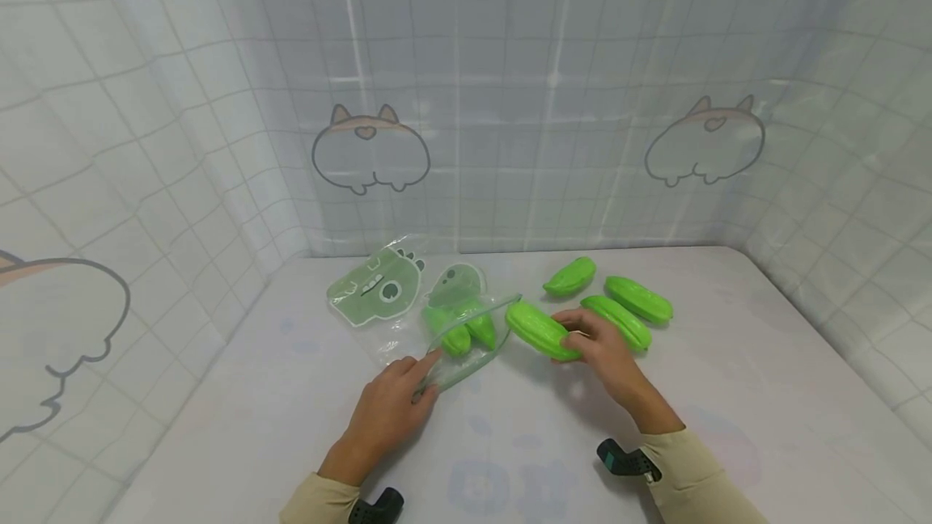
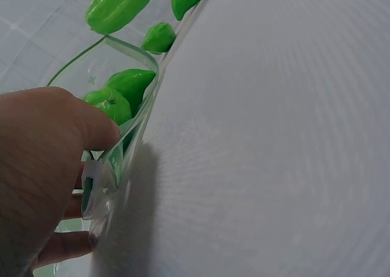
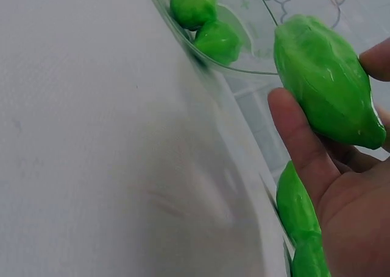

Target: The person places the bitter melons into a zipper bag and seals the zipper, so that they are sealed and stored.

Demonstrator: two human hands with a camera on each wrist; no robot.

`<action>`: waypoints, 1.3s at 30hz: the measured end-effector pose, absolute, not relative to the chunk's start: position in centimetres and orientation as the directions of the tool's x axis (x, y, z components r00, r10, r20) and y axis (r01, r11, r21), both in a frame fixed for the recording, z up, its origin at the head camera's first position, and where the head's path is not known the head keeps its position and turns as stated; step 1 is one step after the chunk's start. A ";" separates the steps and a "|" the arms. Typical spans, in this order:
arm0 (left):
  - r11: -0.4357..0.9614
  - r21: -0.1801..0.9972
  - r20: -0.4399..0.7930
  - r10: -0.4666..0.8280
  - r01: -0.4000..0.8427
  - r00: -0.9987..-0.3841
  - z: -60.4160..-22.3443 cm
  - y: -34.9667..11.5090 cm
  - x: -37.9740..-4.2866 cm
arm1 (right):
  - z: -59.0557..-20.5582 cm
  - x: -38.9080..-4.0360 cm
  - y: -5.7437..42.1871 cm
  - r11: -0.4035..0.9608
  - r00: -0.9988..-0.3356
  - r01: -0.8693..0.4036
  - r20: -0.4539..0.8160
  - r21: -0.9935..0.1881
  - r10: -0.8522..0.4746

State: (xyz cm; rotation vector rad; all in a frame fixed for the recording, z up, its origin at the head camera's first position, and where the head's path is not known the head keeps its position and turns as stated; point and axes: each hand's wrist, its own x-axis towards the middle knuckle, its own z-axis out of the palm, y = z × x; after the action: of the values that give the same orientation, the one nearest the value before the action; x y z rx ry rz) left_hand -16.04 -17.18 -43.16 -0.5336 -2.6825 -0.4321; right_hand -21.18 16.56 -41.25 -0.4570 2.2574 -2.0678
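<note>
A clear zip bag [image 1: 466,374] with a green cartoon print lies on the table, its mouth spread open toward the right. Two bright green ridged gourds [image 1: 481,327] are inside it. My left hand [image 1: 389,407] pinches the bag's near edge between thumb and fingers, as the left wrist view shows. Just right of the bag mouth, my right hand [image 1: 600,350] grips another green gourd [image 1: 537,328] by its right end, thumb on one side and fingers on the other. The gourd's left tip is right at the bag's rim in the head view.
Beyond the right hand, several loose gourds lie on the white table [image 1: 466,459]: one at the back [image 1: 570,276], two side by side farther right, one a gourd [image 1: 639,300] near the right. A tile-patterned curtain [image 1: 510,103] with cartoon animals encloses the back and sides.
</note>
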 end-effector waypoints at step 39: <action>0.875 0.162 0.515 0.319 0.456 -0.796 -43.4 -17.1 -16.0 | -41.9 -19.8 12.2 0.319 -0.885 -0.327 0.170 -0.890 -0.434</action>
State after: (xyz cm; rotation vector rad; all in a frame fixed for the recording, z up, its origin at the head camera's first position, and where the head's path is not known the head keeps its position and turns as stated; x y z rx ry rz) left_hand -15.98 -17.14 -43.37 -0.5649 -2.5597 -0.3831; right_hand -19.79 12.15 -41.94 -0.7145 2.4685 -1.6269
